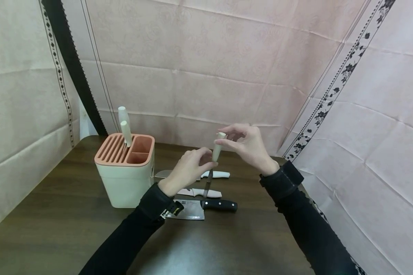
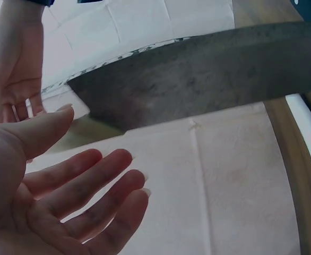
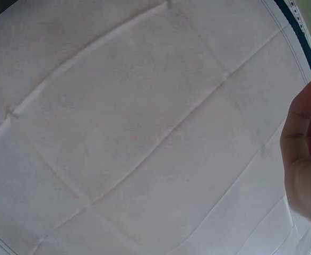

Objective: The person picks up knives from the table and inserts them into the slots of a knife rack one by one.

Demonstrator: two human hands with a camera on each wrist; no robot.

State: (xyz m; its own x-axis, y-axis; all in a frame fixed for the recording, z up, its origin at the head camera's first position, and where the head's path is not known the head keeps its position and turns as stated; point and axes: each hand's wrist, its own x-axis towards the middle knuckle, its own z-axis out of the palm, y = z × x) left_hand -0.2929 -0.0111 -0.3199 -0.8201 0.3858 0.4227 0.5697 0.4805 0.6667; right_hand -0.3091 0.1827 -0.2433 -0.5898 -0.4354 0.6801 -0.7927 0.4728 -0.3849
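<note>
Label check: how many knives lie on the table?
3: black-handled cleaver nearest, white-handled knife behind it, second white-handled knife farthest. Left hand may hide more.

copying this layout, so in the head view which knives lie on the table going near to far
Black-handled cleaver, nearer white-handled knife, farther white-handled knife. The held knife overlaps the last two, so it is left out.
</note>
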